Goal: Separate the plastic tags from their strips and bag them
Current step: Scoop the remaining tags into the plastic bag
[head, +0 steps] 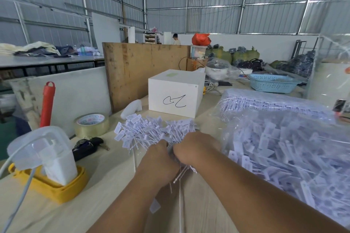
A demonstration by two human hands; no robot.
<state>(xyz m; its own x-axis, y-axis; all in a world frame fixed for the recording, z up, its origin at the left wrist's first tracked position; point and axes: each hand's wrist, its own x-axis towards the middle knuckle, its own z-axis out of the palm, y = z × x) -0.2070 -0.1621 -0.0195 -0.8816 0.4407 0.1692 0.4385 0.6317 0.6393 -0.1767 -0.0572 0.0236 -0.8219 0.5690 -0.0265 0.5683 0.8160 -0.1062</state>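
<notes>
— What did the grip hold?
— Both hands, left hand (159, 159) and right hand (193, 147), pinched one bundle of tags (151, 132) together at mid-bench (106, 176).
— Room around?
— One white box (174, 92) behind, two clear bags of tags (284, 147) crowding right, one tape roll (91, 125) left.

White tags (151, 130), white box (174, 96) with black scribble, yellow tray (56, 189), red handle (47, 104), blue perforated basket (272, 83)

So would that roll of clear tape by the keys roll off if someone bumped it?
Probably not: the tape roll lies flat on its side on the table, so it would likely slide. It looks light, so a nudge should shift it easily.
</notes>
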